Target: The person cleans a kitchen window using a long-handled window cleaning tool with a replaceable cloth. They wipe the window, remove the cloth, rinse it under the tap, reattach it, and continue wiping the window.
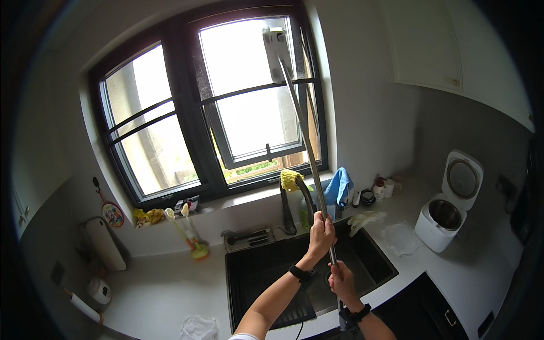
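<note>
Clock directions run from the middle of the sink (365, 266). Right hand (341, 280), toward 4 o'clock: fingers closed around the lower part of a metal pole (310, 147). Left hand (322, 232), near 12 o'clock: fingers likewise wrapped around the pole, higher up. Finding: both grips sit low on a long pole, so a small wrist turn could swing the far end widely.

Tap (307, 198) at 12 o'clock, yellow cloth (291, 179) over its top. The pole passes close by; contact cannot be confirmed. A sideways sweep could knock the tap or pull the cloth down. Blue cloth (339, 184), between 12 and 1 o'clock, and the small jars (368, 196) beyond it on the bench (153, 277) face the same hazard.

Farthest, at 12 o'clock: open window panel (243, 124). The pole's white head (273, 56) is near its upper right corner; whether it presses the glass cannot be told. Uneven pushing could shift the panel, or let the head slip past the frame.
</note>
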### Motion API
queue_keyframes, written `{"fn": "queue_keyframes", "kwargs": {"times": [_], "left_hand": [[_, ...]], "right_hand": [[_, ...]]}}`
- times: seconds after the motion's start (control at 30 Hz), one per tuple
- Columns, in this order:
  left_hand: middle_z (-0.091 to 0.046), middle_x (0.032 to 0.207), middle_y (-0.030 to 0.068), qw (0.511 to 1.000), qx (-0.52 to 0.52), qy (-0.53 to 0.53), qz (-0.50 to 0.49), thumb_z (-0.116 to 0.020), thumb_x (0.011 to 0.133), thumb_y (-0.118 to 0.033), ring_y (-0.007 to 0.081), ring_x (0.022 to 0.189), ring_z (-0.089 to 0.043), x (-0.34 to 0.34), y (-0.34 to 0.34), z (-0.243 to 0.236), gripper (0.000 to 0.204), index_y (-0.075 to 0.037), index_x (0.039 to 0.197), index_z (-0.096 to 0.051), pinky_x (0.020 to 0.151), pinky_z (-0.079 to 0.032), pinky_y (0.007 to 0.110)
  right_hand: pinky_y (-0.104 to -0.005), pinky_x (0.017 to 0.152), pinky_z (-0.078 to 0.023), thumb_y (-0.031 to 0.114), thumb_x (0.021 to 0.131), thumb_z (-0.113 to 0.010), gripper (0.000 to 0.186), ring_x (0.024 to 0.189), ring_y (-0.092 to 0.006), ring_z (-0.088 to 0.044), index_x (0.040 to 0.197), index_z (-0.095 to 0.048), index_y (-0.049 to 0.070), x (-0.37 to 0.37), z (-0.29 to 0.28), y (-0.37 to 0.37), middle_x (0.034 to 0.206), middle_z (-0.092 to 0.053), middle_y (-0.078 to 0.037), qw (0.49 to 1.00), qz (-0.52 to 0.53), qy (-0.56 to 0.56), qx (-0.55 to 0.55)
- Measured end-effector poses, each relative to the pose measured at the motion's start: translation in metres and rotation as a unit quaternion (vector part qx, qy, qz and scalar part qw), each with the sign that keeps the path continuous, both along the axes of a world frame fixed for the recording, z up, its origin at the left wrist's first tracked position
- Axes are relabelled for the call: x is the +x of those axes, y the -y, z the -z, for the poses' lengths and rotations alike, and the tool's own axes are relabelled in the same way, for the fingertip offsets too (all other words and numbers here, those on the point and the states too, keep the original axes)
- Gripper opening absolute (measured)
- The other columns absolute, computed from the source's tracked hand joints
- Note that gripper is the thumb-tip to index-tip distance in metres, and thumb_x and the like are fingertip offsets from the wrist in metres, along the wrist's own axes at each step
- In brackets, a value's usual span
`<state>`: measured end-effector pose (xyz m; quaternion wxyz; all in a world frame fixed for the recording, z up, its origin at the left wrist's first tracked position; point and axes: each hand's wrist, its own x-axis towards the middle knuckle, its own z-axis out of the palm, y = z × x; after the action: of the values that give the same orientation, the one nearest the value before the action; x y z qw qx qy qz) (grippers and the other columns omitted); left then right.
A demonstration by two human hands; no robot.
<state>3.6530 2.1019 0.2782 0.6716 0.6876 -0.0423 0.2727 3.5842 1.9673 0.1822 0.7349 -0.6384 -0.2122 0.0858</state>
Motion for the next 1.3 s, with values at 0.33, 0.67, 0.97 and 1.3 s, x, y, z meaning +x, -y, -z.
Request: {"fn": "queue_keyframes", "kwargs": {"times": [0.33,0.67,0.97,1.3], "left_hand": [[-0.048,0.061,-0.0015,0.998,-0.037,0.017,-0.048,-0.046,0.106,-0.025,0.0070,0.044,-0.049,-0.052,-0.046,0.005,0.019,-0.006,0.105,-0.040,0.039,-0.042,0.022],[-0.047,0.061,0.0001,0.990,-0.069,0.016,-0.124,-0.043,0.106,-0.021,0.0079,0.043,-0.048,-0.091,-0.091,0.002,0.016,-0.005,0.103,-0.041,0.038,-0.043,0.024],[-0.046,0.059,-0.0011,0.981,-0.020,0.008,-0.192,-0.044,0.106,-0.022,0.0078,0.042,-0.047,-0.116,-0.120,0.011,0.017,-0.005,0.107,-0.044,0.037,-0.039,0.024],[-0.049,0.057,0.0013,0.979,0.024,0.050,-0.197,-0.043,0.106,-0.022,0.0100,0.041,-0.050,-0.095,-0.148,-0.037,0.019,-0.005,0.115,-0.044,0.037,-0.039,0.027]], "right_hand": [[-0.0180,0.040,-0.029,0.035,0.103,-0.053,0.026,0.044,-0.0010,-0.040,0.109,-0.058,0.011,-0.027,0.013,-0.041,0.057,-0.047,0.005,0.997,-0.065,0.023,0.015],[-0.0190,0.042,-0.031,0.029,0.104,-0.053,0.024,0.048,-0.0016,-0.043,0.110,-0.058,0.007,-0.040,0.016,-0.081,0.058,-0.047,0.004,0.991,-0.095,0.089,-0.024],[-0.0221,0.043,-0.034,0.028,0.103,-0.054,0.023,0.049,-0.0033,-0.046,0.100,-0.058,0.005,-0.071,0.020,-0.119,0.056,-0.046,0.003,0.991,-0.130,0.009,-0.013],[-0.0218,0.043,-0.035,0.031,0.104,-0.051,0.027,0.048,-0.0039,-0.047,0.101,-0.057,0.005,-0.049,-0.026,-0.146,0.057,-0.046,0.003,0.989,-0.117,0.088,0.004]]}}
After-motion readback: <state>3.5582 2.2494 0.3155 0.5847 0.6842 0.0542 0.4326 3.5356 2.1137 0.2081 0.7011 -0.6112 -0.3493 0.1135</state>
